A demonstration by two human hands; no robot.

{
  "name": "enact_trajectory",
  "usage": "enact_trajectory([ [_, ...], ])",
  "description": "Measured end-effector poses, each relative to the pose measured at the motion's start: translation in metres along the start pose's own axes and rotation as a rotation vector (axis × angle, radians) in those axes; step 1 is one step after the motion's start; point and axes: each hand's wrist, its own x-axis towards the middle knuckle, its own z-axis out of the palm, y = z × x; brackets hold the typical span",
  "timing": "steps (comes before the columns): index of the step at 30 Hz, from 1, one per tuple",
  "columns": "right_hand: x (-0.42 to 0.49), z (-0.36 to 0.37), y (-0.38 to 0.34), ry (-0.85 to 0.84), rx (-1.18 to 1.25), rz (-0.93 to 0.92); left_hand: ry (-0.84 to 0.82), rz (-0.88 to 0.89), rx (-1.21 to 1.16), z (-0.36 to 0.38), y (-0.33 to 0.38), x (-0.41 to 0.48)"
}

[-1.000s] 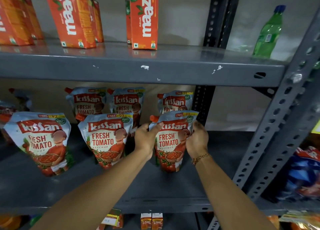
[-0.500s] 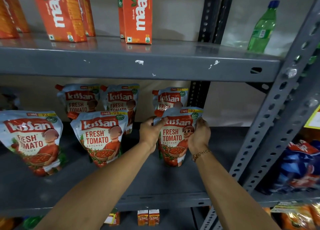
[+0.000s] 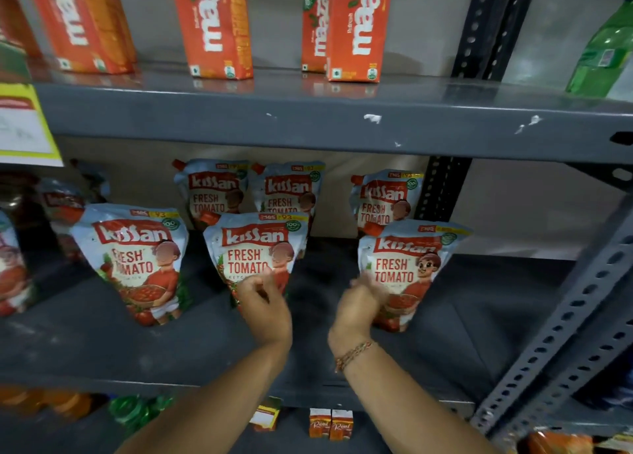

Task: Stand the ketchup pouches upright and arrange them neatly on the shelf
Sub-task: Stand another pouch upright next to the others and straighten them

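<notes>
Both hands have let go: the right hand and left hand hover loosely open, holding nothing, the right-front Kissan ketchup pouch standing upright right of the middle-front pouch, apparently placed.

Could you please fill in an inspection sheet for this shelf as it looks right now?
Surface: grey metal shelf, dusty, paint chipped on the edge above.
Job's things: ketchup pouches upright, three in front, three behind.
Clutter: nothing seen.
Hands: left hand in front of the middle pouch, right hand beside the right pouch; neither grips, motion-blurred.
Cables: nothing seen.
Surroundings: juice cartons and green bottle on the shelf above; small cartons below.
</notes>
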Motion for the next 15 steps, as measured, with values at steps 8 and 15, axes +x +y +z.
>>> enact_trajectory([
  [8,-0.016,0.068,0.023,-0.413,-0.189,0.109,-0.089,-0.140,-0.026,-0.024,0.011,0.074],
  [15,-0.008,0.072,0.018,-0.534,-0.004,0.139,-0.246,-0.149,-0.108,-0.027,0.023,0.103],
])
